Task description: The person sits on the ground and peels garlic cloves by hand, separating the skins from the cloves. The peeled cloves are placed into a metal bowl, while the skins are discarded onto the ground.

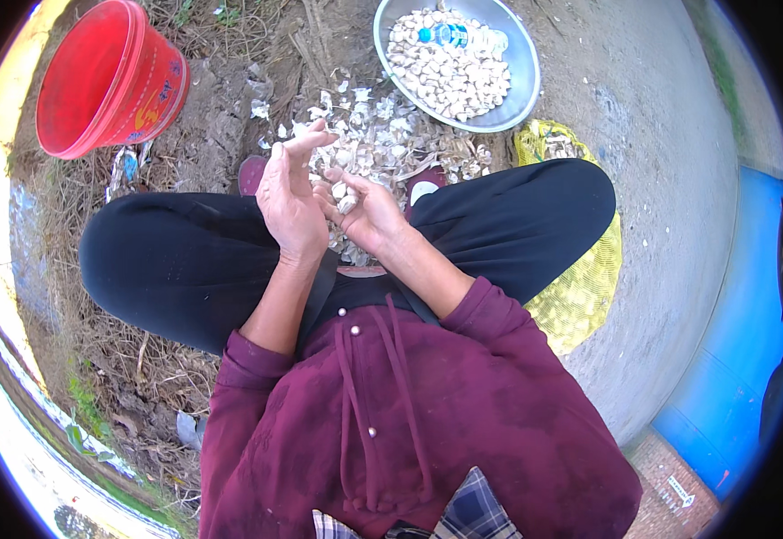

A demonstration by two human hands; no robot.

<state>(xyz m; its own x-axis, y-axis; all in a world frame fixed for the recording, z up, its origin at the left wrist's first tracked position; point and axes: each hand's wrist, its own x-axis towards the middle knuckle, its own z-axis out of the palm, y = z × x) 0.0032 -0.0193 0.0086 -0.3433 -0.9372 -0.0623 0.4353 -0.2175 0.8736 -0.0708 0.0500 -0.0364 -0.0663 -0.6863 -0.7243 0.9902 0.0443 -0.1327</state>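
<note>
Several garlic cloves (344,197) rest in the cupped palm and fingers of my right hand (376,214), which is held between my knees. Close beside it, my left hand (291,199) is raised with its fingers extended and spread, and I see nothing in it. Below both hands, loose papery garlic skins (381,138) lie heaped on the ground between my shoes. Beyond them a wide metal basin (529,74) holds many off-white garlic cloves (458,81), with a clear plastic bottle (455,36) with a blue cap and label lying on top.
A red plastic bucket (152,87) bearing writing tilts on the ground at the far left. Against my right leg stands a yellow mesh bag (580,290), partly hidden by the knee. Dry stalks (149,364) cover the soil at left. Grey paved ground (661,202) extends to the right.
</note>
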